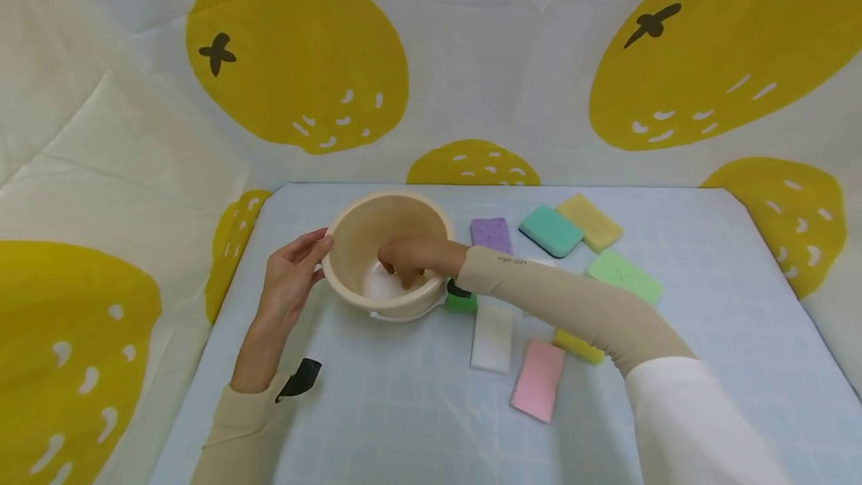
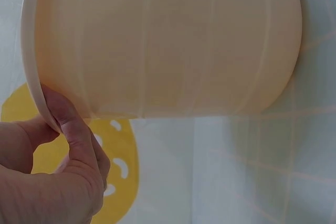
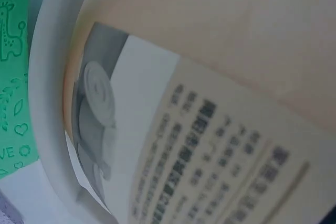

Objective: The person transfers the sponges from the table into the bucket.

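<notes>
One flat pink sponge is lying nearest on the table. Toward the table's far left corner, a smooth, round plastic bucket is sitting, its rim being pinched by the left hand's thumb and fingers. The right hand is reaching inside; whether it is grasping anything cannot be told. Should its forearm bear down, the bucket is risking a tip. A speckled purple sponge and round-cornered teal sponge are resting beyond.
</notes>
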Demonstrator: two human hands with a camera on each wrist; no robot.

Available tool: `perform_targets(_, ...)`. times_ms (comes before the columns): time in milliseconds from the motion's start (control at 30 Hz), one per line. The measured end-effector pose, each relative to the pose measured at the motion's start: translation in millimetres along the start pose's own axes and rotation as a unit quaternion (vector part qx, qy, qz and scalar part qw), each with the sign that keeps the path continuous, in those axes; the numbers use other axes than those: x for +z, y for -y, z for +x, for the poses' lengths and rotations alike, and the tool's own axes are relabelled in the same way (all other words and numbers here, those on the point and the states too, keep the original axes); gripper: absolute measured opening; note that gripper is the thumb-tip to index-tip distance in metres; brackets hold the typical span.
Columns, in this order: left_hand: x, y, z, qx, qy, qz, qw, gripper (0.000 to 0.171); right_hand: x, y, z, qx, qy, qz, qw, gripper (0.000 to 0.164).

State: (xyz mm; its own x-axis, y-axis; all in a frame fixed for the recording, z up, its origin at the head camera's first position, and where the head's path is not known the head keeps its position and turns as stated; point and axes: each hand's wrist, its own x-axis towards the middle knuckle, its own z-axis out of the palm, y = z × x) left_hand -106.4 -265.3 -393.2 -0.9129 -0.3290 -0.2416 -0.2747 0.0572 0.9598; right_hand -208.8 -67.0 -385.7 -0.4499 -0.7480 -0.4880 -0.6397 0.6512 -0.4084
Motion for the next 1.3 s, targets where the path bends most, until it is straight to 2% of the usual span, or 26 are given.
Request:
perform_targets(133, 0.3, -0.5, -1.1, 0.003, -0.001, 0.001, 1.0000, 0.057, 0, 1, 1, 0.018, 0.016, -0.021, 0.999, 0.024)
perform_targets(233, 0.5, -0.1, -0.9, 0.003, -0.002, 0.001, 1.0000, 0.056, -2, 1, 1, 0.005, 0.014, -0.044, 0.999, 0.026)
perform_targets(300, 0.3, 0.1, -0.8, 0.002, -0.003, -0.001, 1.0000, 0.057, -3, 0, 0, -0.015, -0.002, -0.050, 0.999, 0.030)
perform_targets(567, 2.6, 0.0, -1.4, -0.003, -0.007, -0.007, 0.9999, 0.057, -11, -11, -17, -0.079, -0.077, 0.020, 0.994, 0.029)
perform_targets(867, 2.7, -0.8, -2.1, -0.006, -0.004, -0.017, 0.9998, 0.058, -19, -22, -35, -0.160, -0.180, 0.083, 0.967, 0.026)
perform_targets(1100, 2.9, 0.7, 0.6, -0.019, -0.008, -0.016, 0.9997, 0.059, -22, -33, -50, -0.184, -0.239, 0.130, 0.944, 0.024)
perform_targets(1300, 2.2, 1.2, 1.7, -0.022, -0.011, -0.015, 0.9996, 0.060, -26, -44, -66, -0.177, -0.275, 0.187, 0.926, 0.026)
